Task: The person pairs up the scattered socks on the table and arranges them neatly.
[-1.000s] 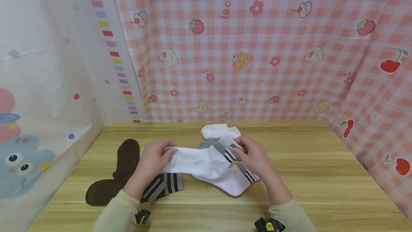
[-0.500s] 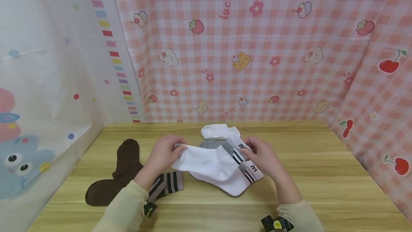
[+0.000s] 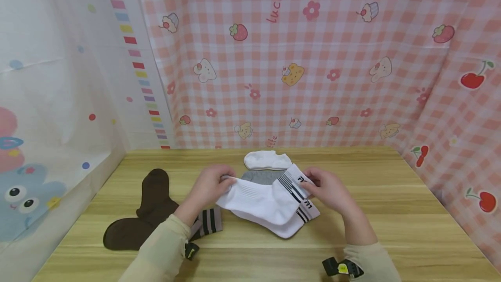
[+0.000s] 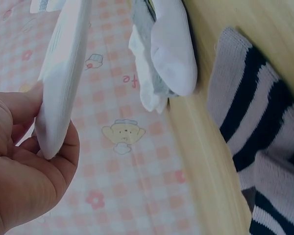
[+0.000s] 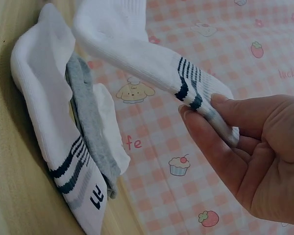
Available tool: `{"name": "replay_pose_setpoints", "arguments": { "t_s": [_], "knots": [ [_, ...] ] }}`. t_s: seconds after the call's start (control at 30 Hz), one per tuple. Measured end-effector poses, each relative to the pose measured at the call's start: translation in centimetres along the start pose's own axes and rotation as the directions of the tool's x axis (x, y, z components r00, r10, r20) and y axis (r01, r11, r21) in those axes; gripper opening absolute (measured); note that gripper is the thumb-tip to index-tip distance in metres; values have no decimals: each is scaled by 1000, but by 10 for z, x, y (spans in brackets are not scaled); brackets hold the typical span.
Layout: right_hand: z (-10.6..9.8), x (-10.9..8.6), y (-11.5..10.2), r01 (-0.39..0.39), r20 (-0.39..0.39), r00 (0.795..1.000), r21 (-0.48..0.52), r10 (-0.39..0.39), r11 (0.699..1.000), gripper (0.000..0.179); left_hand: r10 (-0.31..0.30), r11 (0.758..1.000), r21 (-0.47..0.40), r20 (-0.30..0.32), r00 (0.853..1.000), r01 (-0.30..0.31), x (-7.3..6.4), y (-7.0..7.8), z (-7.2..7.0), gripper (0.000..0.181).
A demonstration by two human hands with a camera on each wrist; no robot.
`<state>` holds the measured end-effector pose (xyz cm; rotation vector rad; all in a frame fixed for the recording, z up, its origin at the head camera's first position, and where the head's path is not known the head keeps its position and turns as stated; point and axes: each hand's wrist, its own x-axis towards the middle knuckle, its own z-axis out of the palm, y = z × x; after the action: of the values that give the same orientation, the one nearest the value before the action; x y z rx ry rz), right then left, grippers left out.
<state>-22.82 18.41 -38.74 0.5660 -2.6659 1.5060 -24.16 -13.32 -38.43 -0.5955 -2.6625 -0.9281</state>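
A white sock (image 3: 260,199) with black stripes at its cuff is stretched between both hands above the table. My left hand (image 3: 213,185) pinches its toe end, thumb on the near side, as the left wrist view shows. The cuff is pinched by my right hand (image 3: 326,189), between thumb and fingers in the right wrist view. Below lies a matching white sock (image 5: 44,112) with the same striped cuff, partly covered by the held one in the head view. Behind it a grey sock (image 3: 263,177) and a short white sock (image 3: 266,160) lie close together.
On the left of the wooden table (image 3: 375,195), brown socks (image 3: 131,232) lie bent, and a grey and black striped cuff (image 4: 264,98) shows beside my left forearm. A pink checked cloth (image 3: 274,55) hangs along the back edge.
Both hands have moved right with the held white sock, which now lies more closely over the matching one. The grey sock behind shows more. Other socks stay in place.
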Motion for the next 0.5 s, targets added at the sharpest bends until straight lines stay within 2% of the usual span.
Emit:
{"name": "replay_pose_setpoints", "arguments": {
  "t_s": [0.3, 0.5],
  "knots": [
    [-7, -2, 2, -52, 72, 996, 43, 48, 998, 11, -3, 999, -39, 48, 999, 5, 6, 3, 11, 6],
    [-8, -4, 2, -83, 96, 992, 29, 80, 996, 10, 26, 999, -47, 80, 996, -23, 10, 1, 18, 8]
  ]
}}
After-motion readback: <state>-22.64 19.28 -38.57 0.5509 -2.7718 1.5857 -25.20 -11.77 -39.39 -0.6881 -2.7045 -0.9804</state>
